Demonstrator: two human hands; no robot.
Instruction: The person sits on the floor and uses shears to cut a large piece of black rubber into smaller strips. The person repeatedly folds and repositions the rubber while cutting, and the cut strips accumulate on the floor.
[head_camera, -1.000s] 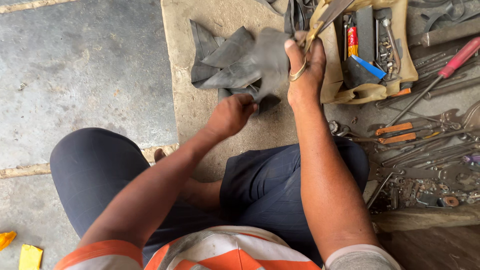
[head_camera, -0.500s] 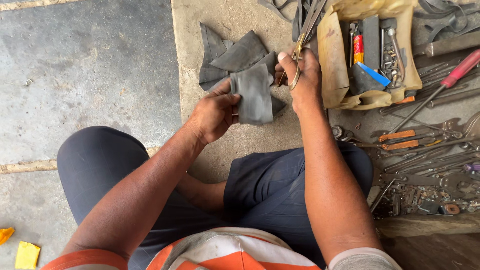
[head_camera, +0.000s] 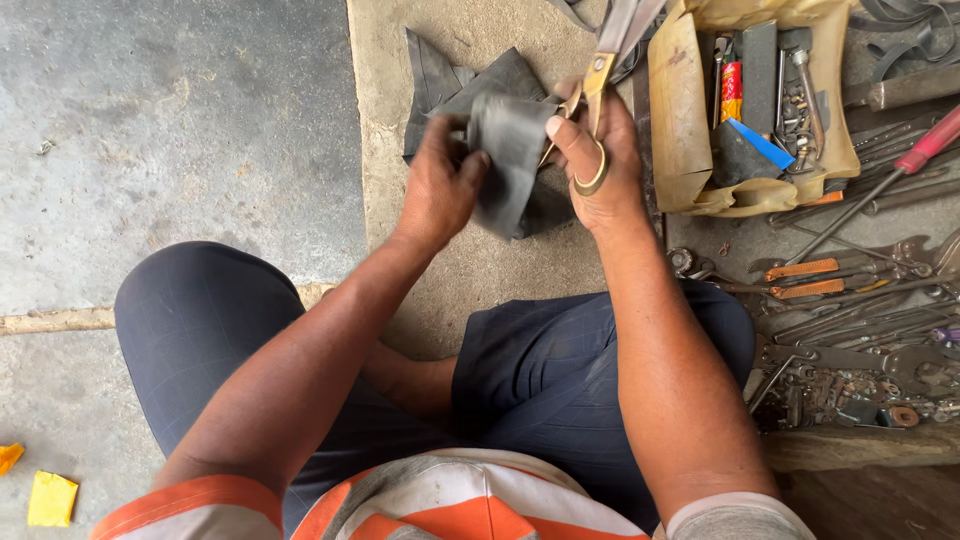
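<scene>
Just to the right of the hands sits a worn tan open tool tray (head_camera: 680, 130), holding a red tube (head_camera: 731, 92), a blue flat strip (head_camera: 760, 144), a dark block (head_camera: 759, 62) and some small metal fittings (head_camera: 800, 100). Between the hands hangs a folded piece of dark grey rubber sheet (head_camera: 508, 150); the left hand (head_camera: 440, 185) pinches its edge, while the right hand (head_camera: 598, 165) is closed around brass-handled scissors (head_camera: 600, 75), blades pointing away. Beyond the hands more grey rubber scraps (head_camera: 440, 85) lie on the concrete floor (head_camera: 180, 130). Farther right, past the tray, a red-handled screwdriver (head_camera: 930, 145), orange-handled pliers (head_camera: 805, 280) and steel spanners (head_camera: 860, 335) crowd the ground.
</scene>
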